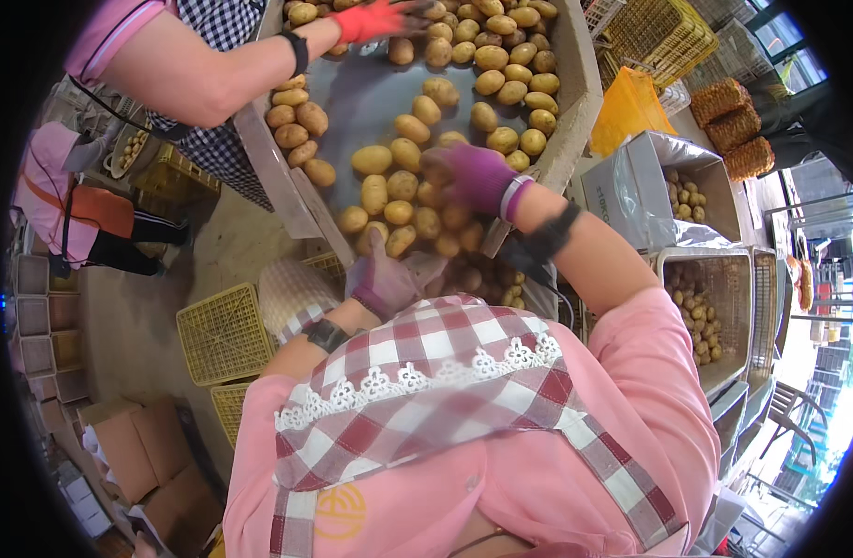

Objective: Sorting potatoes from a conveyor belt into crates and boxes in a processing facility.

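Many potatoes (402, 185) lie on a grey sorting table (357, 91) with raised sides that narrow towards me. My right hand (472, 174), in a purple glove, is over the potatoes near the table's narrow end; it is blurred, and its fingers are partly hidden, so its hold is unclear. My left hand (391, 279), in a pale purple glove, is at the end of the table just below the nearest potatoes, thumb raised beside one of them. Under the opening, more potatoes (472, 275) lie in shadow beside my left hand, partly hidden by my apron.
A co-worker's red-gloved hand (378, 21) reaches across the table's far part. Another person (57, 188) stands at the left. Yellow plastic crates (224, 335) are on the floor. A lined carton (622, 188) and a pale crate (737, 314), both with potatoes, stand right of the table.
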Demonstrator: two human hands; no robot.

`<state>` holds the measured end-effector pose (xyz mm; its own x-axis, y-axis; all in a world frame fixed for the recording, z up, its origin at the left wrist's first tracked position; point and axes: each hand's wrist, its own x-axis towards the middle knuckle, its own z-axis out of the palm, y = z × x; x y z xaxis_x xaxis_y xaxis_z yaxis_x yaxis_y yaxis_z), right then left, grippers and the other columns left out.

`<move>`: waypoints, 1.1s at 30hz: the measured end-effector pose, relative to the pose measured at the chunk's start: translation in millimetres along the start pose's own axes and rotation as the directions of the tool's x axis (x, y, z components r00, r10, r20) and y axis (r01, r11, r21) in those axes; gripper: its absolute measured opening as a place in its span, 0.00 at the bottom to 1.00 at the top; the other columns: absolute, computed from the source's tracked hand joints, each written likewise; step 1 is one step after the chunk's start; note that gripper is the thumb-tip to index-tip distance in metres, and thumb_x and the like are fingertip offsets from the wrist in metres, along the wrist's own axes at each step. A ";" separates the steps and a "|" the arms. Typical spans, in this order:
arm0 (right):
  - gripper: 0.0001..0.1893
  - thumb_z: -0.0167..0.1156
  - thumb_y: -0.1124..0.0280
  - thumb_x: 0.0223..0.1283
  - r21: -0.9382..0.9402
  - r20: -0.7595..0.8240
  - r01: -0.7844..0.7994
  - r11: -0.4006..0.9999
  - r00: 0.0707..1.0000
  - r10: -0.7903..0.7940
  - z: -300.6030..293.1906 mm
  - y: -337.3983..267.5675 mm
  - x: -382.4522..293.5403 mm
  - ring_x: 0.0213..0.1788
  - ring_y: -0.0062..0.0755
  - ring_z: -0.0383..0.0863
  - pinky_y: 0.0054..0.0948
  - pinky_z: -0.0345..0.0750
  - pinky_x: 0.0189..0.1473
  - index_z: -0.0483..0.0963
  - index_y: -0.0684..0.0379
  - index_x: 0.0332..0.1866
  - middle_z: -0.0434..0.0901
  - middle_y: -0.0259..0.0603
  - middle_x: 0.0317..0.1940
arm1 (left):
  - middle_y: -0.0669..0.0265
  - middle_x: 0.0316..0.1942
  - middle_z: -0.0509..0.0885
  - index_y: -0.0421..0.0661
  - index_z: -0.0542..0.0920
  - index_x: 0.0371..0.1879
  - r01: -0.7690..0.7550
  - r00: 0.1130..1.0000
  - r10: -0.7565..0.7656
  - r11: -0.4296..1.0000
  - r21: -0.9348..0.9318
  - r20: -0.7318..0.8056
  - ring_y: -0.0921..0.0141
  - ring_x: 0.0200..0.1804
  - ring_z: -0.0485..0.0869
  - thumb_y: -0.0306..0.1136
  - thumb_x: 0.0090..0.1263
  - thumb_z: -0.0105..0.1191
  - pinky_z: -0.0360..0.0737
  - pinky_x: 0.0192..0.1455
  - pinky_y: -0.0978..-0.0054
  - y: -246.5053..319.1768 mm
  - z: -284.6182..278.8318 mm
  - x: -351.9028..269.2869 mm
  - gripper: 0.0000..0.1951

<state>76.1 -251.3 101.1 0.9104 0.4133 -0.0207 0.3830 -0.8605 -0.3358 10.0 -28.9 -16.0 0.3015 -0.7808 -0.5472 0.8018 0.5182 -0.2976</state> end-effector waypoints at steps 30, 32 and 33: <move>0.24 0.65 0.59 0.55 0.166 -0.471 -0.296 0.941 0.814 0.339 -63.2 25.0 -59.4 0.39 0.39 0.83 0.32 0.79 0.44 0.73 0.57 0.56 0.82 0.46 0.39 | 0.40 0.64 0.60 0.39 0.45 0.69 -0.407 0.913 0.355 0.787 0.463 0.200 0.52 0.64 0.69 0.65 0.71 0.36 0.73 0.64 0.54 -12.1 1.3 -35.3 0.42; 0.25 0.63 0.61 0.61 0.052 -0.773 -0.346 0.937 0.580 0.257 -101.9 121.4 -120.5 0.44 0.46 0.84 0.33 0.80 0.48 0.71 0.66 0.58 0.82 0.50 0.47 | 0.42 0.59 0.66 0.38 0.46 0.67 -0.367 0.926 0.363 0.801 0.472 0.104 0.55 0.60 0.72 0.61 0.71 0.42 0.76 0.61 0.58 -19.8 19.7 -40.9 0.41; 0.25 0.63 0.61 0.60 -0.012 -0.838 -0.469 0.883 0.487 0.246 -120.1 162.4 -154.5 0.49 0.49 0.82 0.34 0.78 0.51 0.71 0.65 0.58 0.80 0.55 0.50 | 0.43 0.56 0.68 0.38 0.47 0.67 -0.350 0.927 0.370 0.807 0.476 0.054 0.56 0.58 0.74 0.59 0.71 0.45 0.78 0.60 0.60 -21.0 22.5 -41.6 0.41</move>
<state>16.5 -490.7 162.9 0.6687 -0.2604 0.6964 -0.0862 -0.9575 -0.2752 -7.8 -15.1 30.6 0.6041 -0.5511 -0.5757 0.7872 0.5252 0.3233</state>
